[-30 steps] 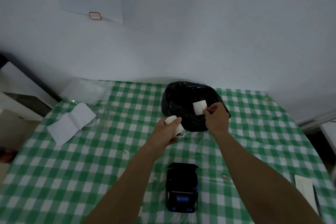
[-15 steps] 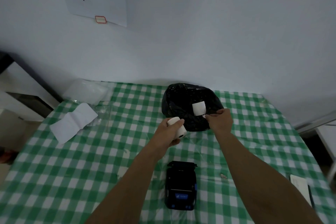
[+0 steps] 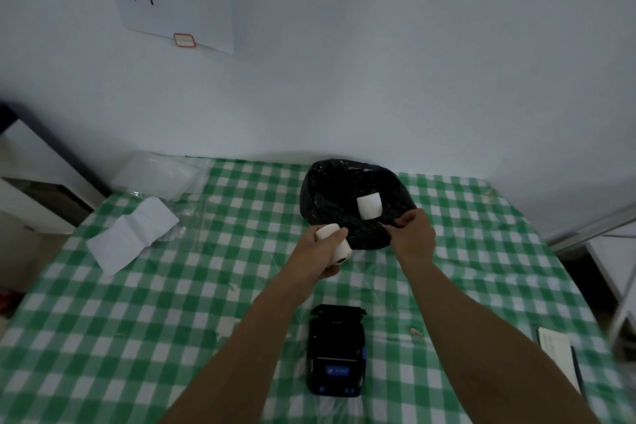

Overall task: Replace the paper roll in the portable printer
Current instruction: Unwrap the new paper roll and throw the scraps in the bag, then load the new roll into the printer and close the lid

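Observation:
My left hand (image 3: 318, 253) is shut on a white paper roll (image 3: 339, 248), held above the green checked tablecloth (image 3: 172, 303) just in front of a black plastic bag (image 3: 330, 193). A small white square of paper (image 3: 369, 206) lies in the bag. My right hand (image 3: 411, 234) hovers at the bag's near right edge, apart from that square and holding nothing. The black portable printer (image 3: 335, 351) lies between my forearms near the front edge, its lid (image 3: 338, 311) tipped open at the far end.
A creased white sheet (image 3: 132, 234) and a clear plastic bag (image 3: 161, 175) lie at the back left. A white pad with a pen (image 3: 559, 356) sits at the right edge, and a tiny scrap (image 3: 416, 331) lies right of the printer. The wall is close behind.
My right hand let go of the small white paper square, which now lies in the black bag, and drew back to the right. The left hand kept the roll.

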